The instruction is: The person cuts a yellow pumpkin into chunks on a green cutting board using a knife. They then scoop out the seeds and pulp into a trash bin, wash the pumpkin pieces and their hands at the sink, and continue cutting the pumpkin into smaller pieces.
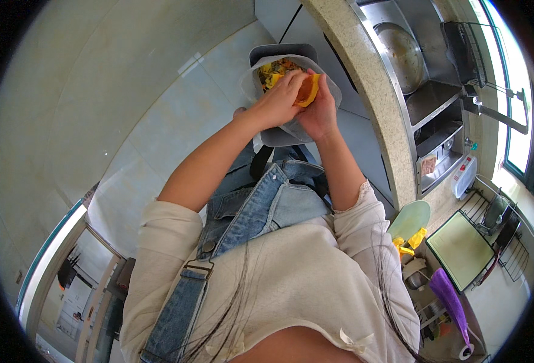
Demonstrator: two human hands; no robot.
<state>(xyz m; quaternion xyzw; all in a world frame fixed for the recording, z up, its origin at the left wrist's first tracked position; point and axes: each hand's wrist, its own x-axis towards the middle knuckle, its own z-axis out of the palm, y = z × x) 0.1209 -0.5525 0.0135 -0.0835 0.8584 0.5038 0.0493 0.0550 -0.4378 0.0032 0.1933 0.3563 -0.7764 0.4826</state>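
A hollowed piece of orange-fleshed squash (309, 92), with a yellow rim, is held over a lined waste bin. My right hand (320, 111) cups it from the right and below. Across its left side lies my left hand (279, 100), palm down, its fingers curled at the hollow. Whether the left fingers hold a tool as well is hidden. Under the hands stands the grey bin (283, 49) with a translucent plastic bag (250, 86) spread over its rim. Yellow, orange and green food scraps (274, 68) fill the part of the bag that shows.
A speckled stone counter (362, 59) curves along the right, above grey cabinet fronts. Set into it is a steel sink (435, 102) with a large metal pan (399, 56). Farther down are a green cutting board (461, 251), yellow gloves (410, 242) and a purple cloth (448, 299).
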